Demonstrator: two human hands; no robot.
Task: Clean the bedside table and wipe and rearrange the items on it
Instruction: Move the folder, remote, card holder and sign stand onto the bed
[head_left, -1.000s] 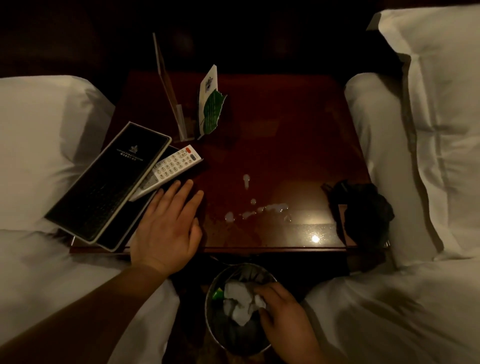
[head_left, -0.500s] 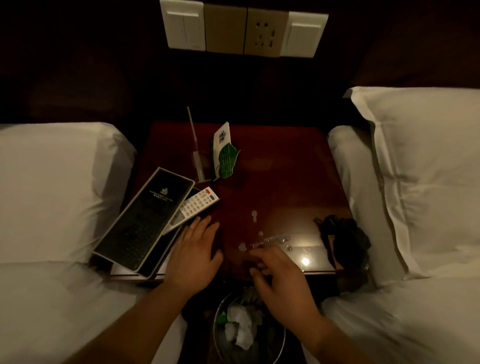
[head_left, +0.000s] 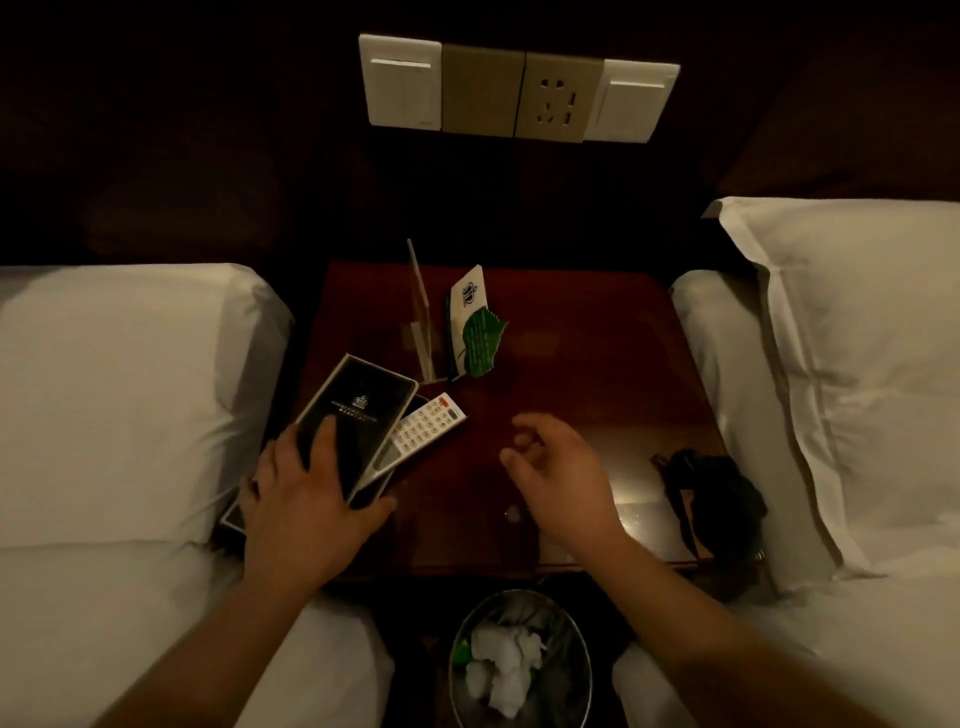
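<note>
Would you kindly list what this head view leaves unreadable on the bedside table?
- Black folder: its near end is hidden under the left hand; the cover text is too small.
- Remote control: partly tucked under the folder.
- Dark bundle at the table's right edge: too dim to identify.
- Right hand: whether its curled fingers hold anything.

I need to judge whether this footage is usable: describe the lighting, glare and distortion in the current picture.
Head view: dim, warm light, wall and headboard nearly black; a bright glare patch on the bedside table near the right hand; dark cloth loses detail; wide-angle bending curves the switch panel and pillows; left hand stays readable.
</note>
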